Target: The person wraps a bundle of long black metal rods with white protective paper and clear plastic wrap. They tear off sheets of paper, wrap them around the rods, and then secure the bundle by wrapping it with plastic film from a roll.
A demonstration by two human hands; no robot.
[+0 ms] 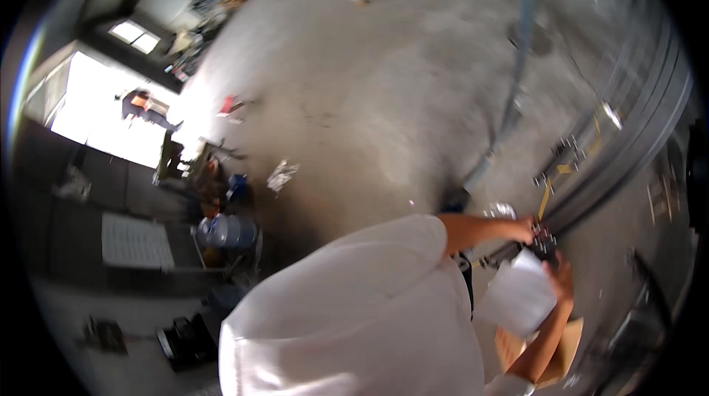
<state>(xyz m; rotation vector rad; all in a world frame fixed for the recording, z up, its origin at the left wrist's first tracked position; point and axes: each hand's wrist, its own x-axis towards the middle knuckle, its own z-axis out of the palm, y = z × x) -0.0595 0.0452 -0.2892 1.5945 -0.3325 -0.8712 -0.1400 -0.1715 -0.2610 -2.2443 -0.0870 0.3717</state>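
Note:
Both my arms reach to the lower right, and the picture is smeared by motion. My left hand (526,230) is closed at a cluster of small dark metal parts (545,239); what its fingers grip is too blurred to make out. Just below it, my right hand (563,279) grips the edge of a white sheet-like piece (519,294), perhaps a plastic bag or thin foam. Beneath my right forearm stands an open cardboard box (567,348), its inside mostly hidden by the arm and the white piece.
Long dark rails (639,141) run along the right, with more small metal parts (567,152) and a yellow strip (546,200) beside them. A grey pole (521,56) rises ahead. Left are a large water bottle (235,232) and a black case (186,341). A person (140,104) is at the bright doorway.

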